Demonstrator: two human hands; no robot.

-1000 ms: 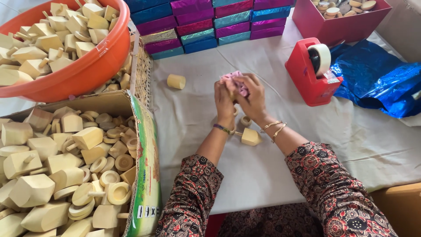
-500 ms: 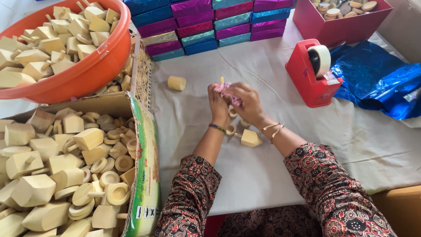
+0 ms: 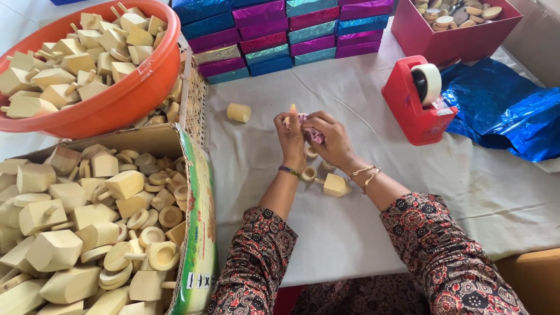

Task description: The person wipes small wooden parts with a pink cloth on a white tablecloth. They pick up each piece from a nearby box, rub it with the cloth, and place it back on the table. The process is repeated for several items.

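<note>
Both hands have shifted slightly left on the desk [image 3: 361,233] since the earlier frame, with a pale wooden stem now poking above the fingers. In the head view, the left hand [image 3: 290,135] and right hand [image 3: 328,139] pinch a crinkled pink foil wrapper [image 3: 314,134] closed around a small wooden piece, seemingly mid-wrap; finishing calls for folding in the loose foil. Nearby lie a pale wooden spinning top [image 3: 336,185], a red tape dispenser [image 3: 415,102] and a cardboard box of wooden tops [image 3: 87,221]; nothing blocks the hands.
</note>
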